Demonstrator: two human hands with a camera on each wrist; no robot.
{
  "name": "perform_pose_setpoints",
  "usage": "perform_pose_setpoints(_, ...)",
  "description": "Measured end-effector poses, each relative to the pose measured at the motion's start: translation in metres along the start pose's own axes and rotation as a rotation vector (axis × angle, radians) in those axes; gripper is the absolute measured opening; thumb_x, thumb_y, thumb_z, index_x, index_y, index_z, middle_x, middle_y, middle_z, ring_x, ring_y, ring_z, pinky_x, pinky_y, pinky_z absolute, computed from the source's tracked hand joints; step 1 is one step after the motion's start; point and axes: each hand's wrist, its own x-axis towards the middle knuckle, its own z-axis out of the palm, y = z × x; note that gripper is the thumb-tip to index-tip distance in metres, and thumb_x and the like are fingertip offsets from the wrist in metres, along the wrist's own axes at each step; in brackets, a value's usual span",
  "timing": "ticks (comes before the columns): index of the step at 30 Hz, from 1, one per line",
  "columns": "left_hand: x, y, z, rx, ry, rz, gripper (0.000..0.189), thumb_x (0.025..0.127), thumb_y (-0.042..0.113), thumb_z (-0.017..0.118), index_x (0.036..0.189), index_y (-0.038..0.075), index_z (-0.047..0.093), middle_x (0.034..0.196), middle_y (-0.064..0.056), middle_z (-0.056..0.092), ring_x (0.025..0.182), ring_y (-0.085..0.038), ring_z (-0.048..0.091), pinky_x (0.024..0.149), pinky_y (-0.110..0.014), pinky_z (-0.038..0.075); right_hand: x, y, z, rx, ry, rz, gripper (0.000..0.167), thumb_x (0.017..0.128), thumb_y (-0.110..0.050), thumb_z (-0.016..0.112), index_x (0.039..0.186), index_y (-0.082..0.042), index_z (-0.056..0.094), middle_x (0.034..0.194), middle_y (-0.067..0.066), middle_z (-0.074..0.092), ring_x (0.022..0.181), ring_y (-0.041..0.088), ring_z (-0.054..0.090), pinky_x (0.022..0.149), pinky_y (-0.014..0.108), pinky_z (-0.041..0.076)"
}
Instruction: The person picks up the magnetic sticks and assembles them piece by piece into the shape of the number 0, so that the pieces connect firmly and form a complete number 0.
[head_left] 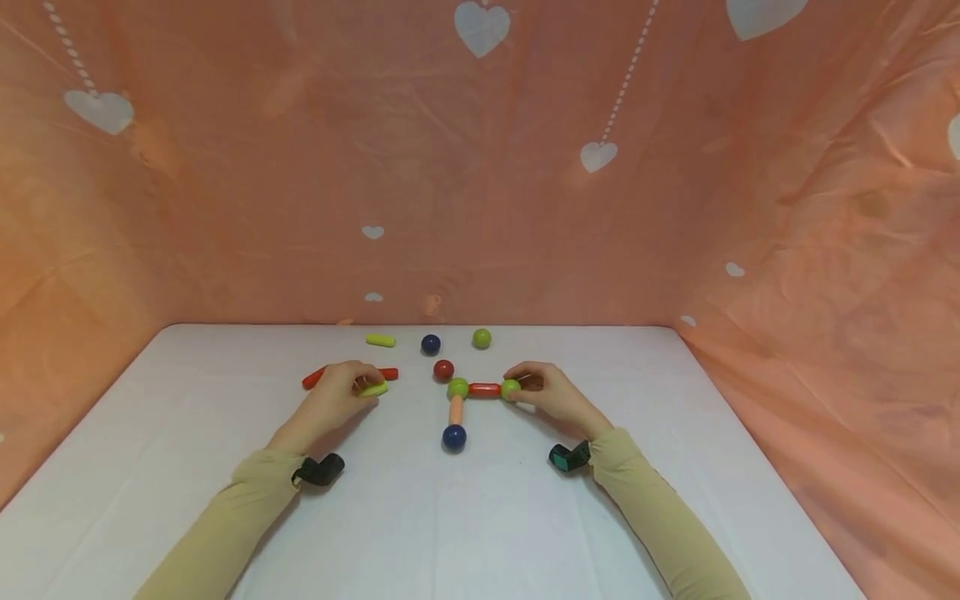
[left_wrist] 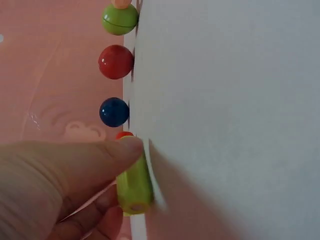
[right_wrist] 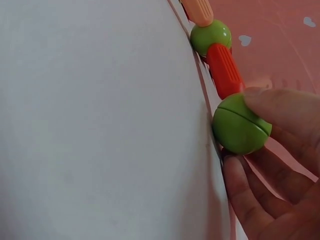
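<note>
My left hand (head_left: 344,394) pinches a short yellow-green rod (left_wrist: 134,182) between thumb and fingers, close over the table. My right hand (head_left: 553,396) holds a green ball (right_wrist: 242,123) with thumb and fingertips. That ball sits at the right end of a red rod (head_left: 484,390), whose left end meets another green ball (head_left: 458,388). From this second ball a peach rod (head_left: 456,411) runs toward the near side, ending in a dark blue ball (head_left: 453,437). The joined pieces form an L shape on the table.
A loose red ball (head_left: 443,371) lies just behind the joined pieces. Farther back are a blue ball (head_left: 431,344), a green ball (head_left: 482,338) and a yellow-green rod (head_left: 380,340). Red rods (head_left: 313,378) lie behind my left hand, partly covered by it. A white cloth covers the table (head_left: 495,525).
</note>
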Motion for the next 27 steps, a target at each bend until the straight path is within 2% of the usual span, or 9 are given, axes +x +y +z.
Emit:
perform_pose_setpoints(4, 0.000, 0.004, -0.001, 0.042, -0.035, -0.021, 0.031, 0.081, 0.003, 0.075, 0.111, 0.002, 0.067, 0.105, -0.010, 0.064, 0.096, -0.027, 0.057, 0.088, -0.044, 0.051, -0.001, -0.002, 0.000, 0.003, 0.005, 0.013, 0.035, 0.088, -0.012, 0.070, 0.119, 0.000, 0.062, 0.113, 0.011, 0.063, 0.103, 0.027, 0.059, 0.093, 0.041, 0.047)
perform_pose_setpoints(8, -0.006, 0.011, -0.001, 0.047, -0.043, -0.043, 0.031, 0.083, 0.006, 0.075, 0.112, 0.001, 0.067, 0.106, -0.011, 0.065, 0.098, -0.027, 0.058, 0.089, -0.045, 0.050, -0.001, 0.001, 0.000, -0.007, 0.002, 0.013, 0.033, 0.088, -0.014, 0.071, 0.117, -0.002, 0.063, 0.110, 0.006, 0.064, 0.100, 0.022, 0.060, 0.091, 0.037, 0.049)
perform_pose_setpoints(12, -0.015, 0.021, -0.001, -0.100, -0.057, -0.062, 0.030, 0.084, 0.011, 0.074, 0.111, 0.001, 0.066, 0.103, -0.008, 0.066, 0.093, -0.024, 0.061, 0.086, -0.040, 0.052, -0.001, 0.000, 0.000, -0.006, -0.001, 0.024, 0.032, 0.087, -0.017, 0.072, 0.116, -0.005, 0.064, 0.108, 0.003, 0.064, 0.099, 0.019, 0.060, 0.090, 0.035, 0.049)
perform_pose_setpoints(16, -0.024, 0.027, 0.004, -0.318, -0.147, -0.111, 0.028, 0.085, 0.013, 0.073, 0.109, 0.000, 0.066, 0.098, -0.006, 0.068, 0.087, -0.020, 0.063, 0.078, -0.033, 0.054, -0.001, -0.003, -0.001, -0.008, 0.002, 0.025, 0.033, 0.087, -0.018, 0.072, 0.116, -0.006, 0.064, 0.110, 0.003, 0.064, 0.100, 0.020, 0.060, 0.091, 0.036, 0.049)
perform_pose_setpoints(18, -0.029, 0.033, 0.009, -0.445, -0.206, -0.190, 0.032, 0.086, 0.015, 0.072, 0.112, -0.002, 0.065, 0.100, -0.008, 0.067, 0.087, -0.020, 0.062, 0.076, -0.031, 0.055, -0.001, -0.003, -0.001, -0.007, 0.001, 0.019, 0.033, 0.087, -0.018, 0.072, 0.117, -0.005, 0.064, 0.111, 0.003, 0.064, 0.100, 0.020, 0.061, 0.091, 0.036, 0.048)
perform_pose_setpoints(21, -0.039, 0.045, 0.020, -0.659, -0.273, -0.381, 0.042, 0.084, 0.020, 0.074, 0.118, -0.003, 0.062, 0.108, -0.011, 0.065, 0.089, -0.021, 0.062, 0.080, -0.033, 0.055, 0.000, -0.003, -0.001, -0.003, 0.000, 0.019, 0.033, 0.087, -0.018, 0.073, 0.116, -0.005, 0.064, 0.110, 0.002, 0.064, 0.100, 0.019, 0.061, 0.091, 0.035, 0.049)
perform_pose_setpoints(24, -0.047, 0.059, 0.032, -0.811, -0.281, -0.545, 0.049, 0.081, 0.022, 0.077, 0.120, -0.003, 0.060, 0.113, -0.014, 0.061, 0.090, -0.022, 0.062, 0.083, -0.034, 0.054, 0.000, -0.001, -0.001, -0.010, -0.003, 0.012, 0.033, 0.087, -0.018, 0.072, 0.116, -0.005, 0.064, 0.109, 0.002, 0.064, 0.099, 0.019, 0.060, 0.090, 0.035, 0.049)
perform_pose_setpoints(27, -0.054, 0.071, 0.044, -0.877, -0.273, -0.607, 0.051, 0.082, 0.019, 0.076, 0.121, -0.007, 0.056, 0.114, -0.018, 0.058, 0.089, -0.023, 0.064, 0.082, -0.035, 0.054, 0.000, 0.000, 0.000, -0.016, -0.003, 0.003, 0.033, 0.087, -0.018, 0.072, 0.116, -0.005, 0.064, 0.109, 0.004, 0.064, 0.099, 0.020, 0.060, 0.089, 0.036, 0.049)
